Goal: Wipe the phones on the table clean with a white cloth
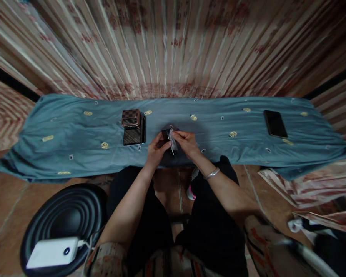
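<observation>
Close to the front edge of the teal covering, my left hand (155, 149) grips a dark, glossy phone-like device (165, 134), mostly hidden by my fingers. My right hand (187, 143) pinches a small light-grey cloth (173, 143) against the device's surface. Both hands are closed and nearly touching. Left of them lies a stack of dark glossy phones (132, 137), with a brown checkered case-like item (130, 117) at its back end.
Patterned teal fabric (210, 130) covers the long narrow table. A black phone (275, 124) lies far right. Pleated curtains (173, 57) hang behind. At lower left, a white power bank (53, 252) with a cable rests on a round black stool (92, 204).
</observation>
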A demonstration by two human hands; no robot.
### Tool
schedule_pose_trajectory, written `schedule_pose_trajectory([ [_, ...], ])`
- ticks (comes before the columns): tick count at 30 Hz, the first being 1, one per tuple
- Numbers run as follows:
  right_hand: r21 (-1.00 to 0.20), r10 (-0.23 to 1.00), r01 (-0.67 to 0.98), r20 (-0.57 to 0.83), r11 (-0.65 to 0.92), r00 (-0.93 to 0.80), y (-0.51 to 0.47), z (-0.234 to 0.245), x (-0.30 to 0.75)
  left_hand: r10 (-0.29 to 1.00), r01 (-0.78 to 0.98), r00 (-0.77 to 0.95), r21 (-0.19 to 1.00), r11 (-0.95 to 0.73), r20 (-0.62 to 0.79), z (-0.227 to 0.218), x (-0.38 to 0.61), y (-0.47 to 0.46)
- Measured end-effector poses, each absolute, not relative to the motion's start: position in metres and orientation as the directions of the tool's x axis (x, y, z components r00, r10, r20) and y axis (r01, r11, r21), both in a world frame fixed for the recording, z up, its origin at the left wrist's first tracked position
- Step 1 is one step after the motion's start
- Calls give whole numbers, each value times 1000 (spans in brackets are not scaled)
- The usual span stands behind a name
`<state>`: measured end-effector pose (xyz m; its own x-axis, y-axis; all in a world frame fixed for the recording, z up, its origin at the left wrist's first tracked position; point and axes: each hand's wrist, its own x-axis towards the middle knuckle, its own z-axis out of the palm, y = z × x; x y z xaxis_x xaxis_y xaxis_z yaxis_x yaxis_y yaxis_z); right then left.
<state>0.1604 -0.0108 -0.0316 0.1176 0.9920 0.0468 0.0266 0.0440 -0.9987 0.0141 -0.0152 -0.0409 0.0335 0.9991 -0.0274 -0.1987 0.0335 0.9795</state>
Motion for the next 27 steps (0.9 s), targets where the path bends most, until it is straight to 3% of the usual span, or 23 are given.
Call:
schedule_pose_trajectory([
  [8,-983,986,93,160,156,43,-11,-36,159,982,-407,118,895,185,-149,-33,17,-21],
  [13,-946,960,173,279,273,11,-13,-33,159,973,-416,141,880,228,-185,-31,15,-21],
  [20,-863,917,316,395,394,-63,-20,-18,165,971,-327,208,927,182,-117,-25,18,-26],
  [27,-859,921,333,378,388,-97,-17,-19,168,946,-359,238,884,298,-222,-21,15,-27],
])
